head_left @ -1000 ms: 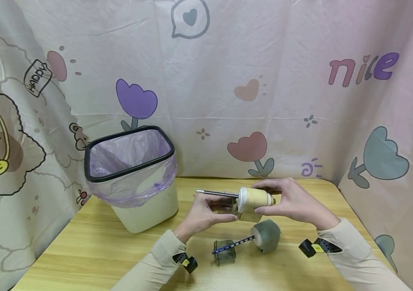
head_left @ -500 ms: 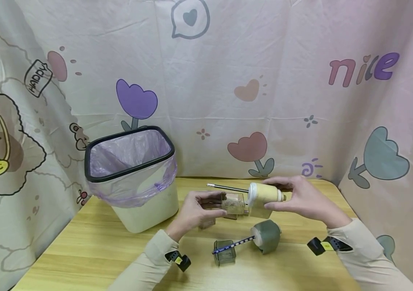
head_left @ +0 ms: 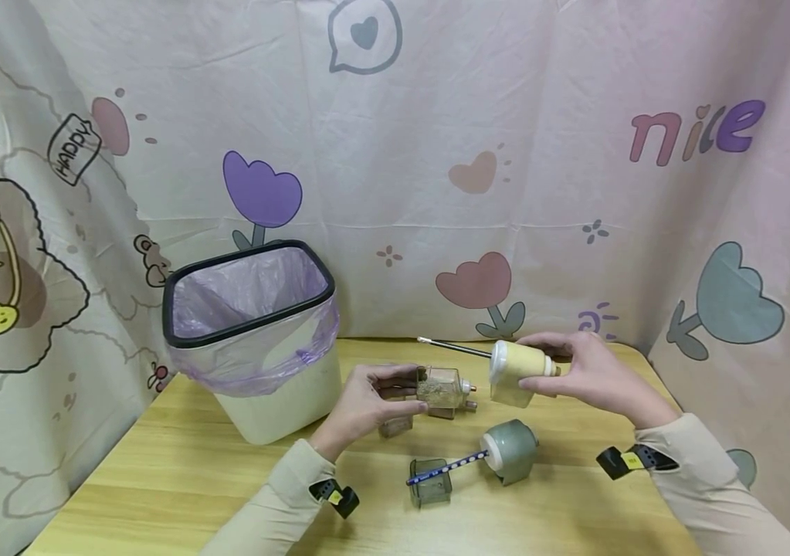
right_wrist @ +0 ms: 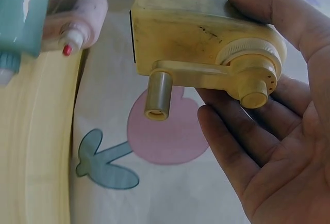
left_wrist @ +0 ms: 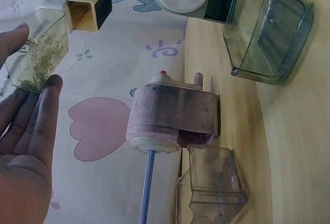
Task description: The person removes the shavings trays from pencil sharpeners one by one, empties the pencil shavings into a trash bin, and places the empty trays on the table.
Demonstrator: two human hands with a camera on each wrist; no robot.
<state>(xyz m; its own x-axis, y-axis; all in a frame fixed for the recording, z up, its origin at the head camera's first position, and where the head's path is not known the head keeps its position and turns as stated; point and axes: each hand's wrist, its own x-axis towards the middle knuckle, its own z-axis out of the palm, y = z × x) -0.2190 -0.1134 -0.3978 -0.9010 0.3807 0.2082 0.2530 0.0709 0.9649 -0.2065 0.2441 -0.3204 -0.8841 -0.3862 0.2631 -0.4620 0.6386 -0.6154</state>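
Observation:
My left hand (head_left: 360, 405) pinches a clear shavings drawer (left_wrist: 44, 53) between thumb and fingers, with pencil shavings inside. My right hand (head_left: 592, 378) grips a yellow crank pencil sharpener (head_left: 516, 363). A dark pencil (head_left: 457, 347) sticks out of its front, and its drawer slot (left_wrist: 82, 15) faces the drawer, a gap apart. Behind my left hand, a pink sharpener (left_wrist: 175, 105) stands on the table with a pencil in it. Its see-through drawer (head_left: 396, 427) lies beside it. Closer to me is a green sharpener (head_left: 514, 448) holding a blue dotted pencil (head_left: 450, 467), by its green drawer (head_left: 431, 486).
A white trash bin (head_left: 283, 405) with a black rim and purple liner stands at the back left. The wooden table (head_left: 158, 494) reaches a printed curtain (head_left: 395, 154) that hangs behind and along both sides.
The yellow sharpener and the shavings drawer have come apart. My right hand has carried the sharpener right and slightly up, while my left hand has drawn the drawer left.

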